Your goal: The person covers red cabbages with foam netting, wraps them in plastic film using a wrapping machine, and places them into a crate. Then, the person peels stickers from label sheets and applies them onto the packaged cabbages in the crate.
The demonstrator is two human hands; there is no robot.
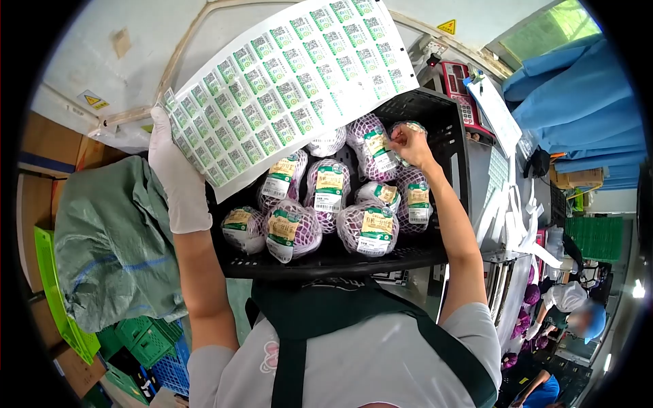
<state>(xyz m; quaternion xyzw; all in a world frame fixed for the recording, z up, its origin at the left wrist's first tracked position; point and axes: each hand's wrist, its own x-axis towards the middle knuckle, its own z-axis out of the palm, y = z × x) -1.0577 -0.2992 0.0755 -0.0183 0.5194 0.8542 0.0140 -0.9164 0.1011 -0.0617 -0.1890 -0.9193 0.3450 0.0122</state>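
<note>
My left hand (166, 153), in a white glove, grips the left edge of a large sheet of stickers (286, 92). Rows of small green-and-white labels with square codes cover the sheet, which tilts over the back of a black crate (326, 266). Bare and with fingers pinched together, my right hand (410, 145) is at a wrapped vegetable (413, 127) in the crate's back right corner. Whether a sticker is between those fingers is too small to tell. Several net-wrapped vegetables (328, 183) with green-and-cream labels fill the crate; the sheet hides some at the back.
A red scale (457, 95) and a clipboard (495, 112) stand right of the crate. White strips (520, 228) hang over the right-hand surface. A green tarp-covered pile (112, 238) is at left. Farther right, a co-worker in a blue cap (596, 321) is beside purple cabbages (522, 323).
</note>
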